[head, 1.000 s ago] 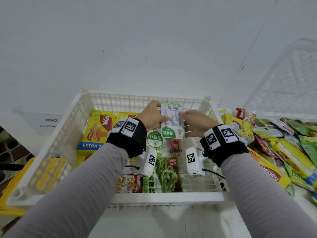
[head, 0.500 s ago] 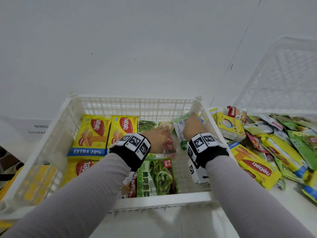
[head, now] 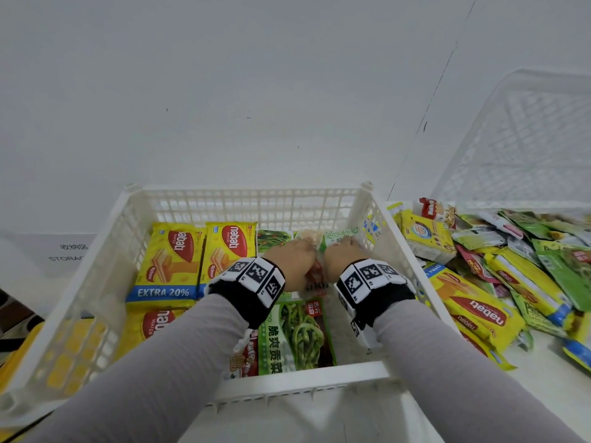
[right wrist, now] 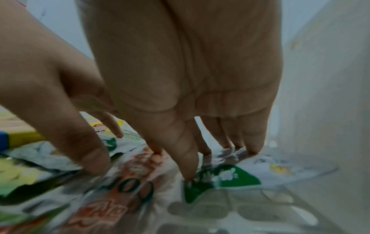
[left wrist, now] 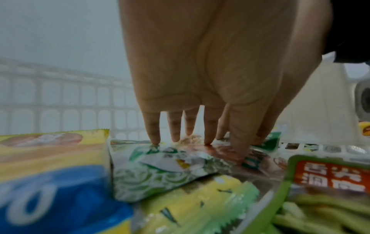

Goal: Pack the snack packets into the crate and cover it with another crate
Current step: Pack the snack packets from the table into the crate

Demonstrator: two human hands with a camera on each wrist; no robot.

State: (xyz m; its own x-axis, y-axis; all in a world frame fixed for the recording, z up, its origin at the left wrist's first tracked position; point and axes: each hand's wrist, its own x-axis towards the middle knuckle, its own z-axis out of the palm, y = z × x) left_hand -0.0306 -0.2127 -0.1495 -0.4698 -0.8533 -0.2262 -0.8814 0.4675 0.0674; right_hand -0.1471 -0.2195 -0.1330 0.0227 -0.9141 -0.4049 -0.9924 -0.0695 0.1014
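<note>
Snack packets [head: 315, 273] at the crate's [head: 297, 377] far right are pressed by left hand [head: 295, 262] and right hand [head: 343, 257] (fingers straight, nothing clasped).

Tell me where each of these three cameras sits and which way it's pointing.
Head: on the person's head, looking down into the white crate; both forearms and wristbands show.
Left wrist: along the left hand; straight fingers press packets.
Right wrist: along the right hand onto a green-and-white packet.
Shared: both wrist views show the red-printed packet.
</note>
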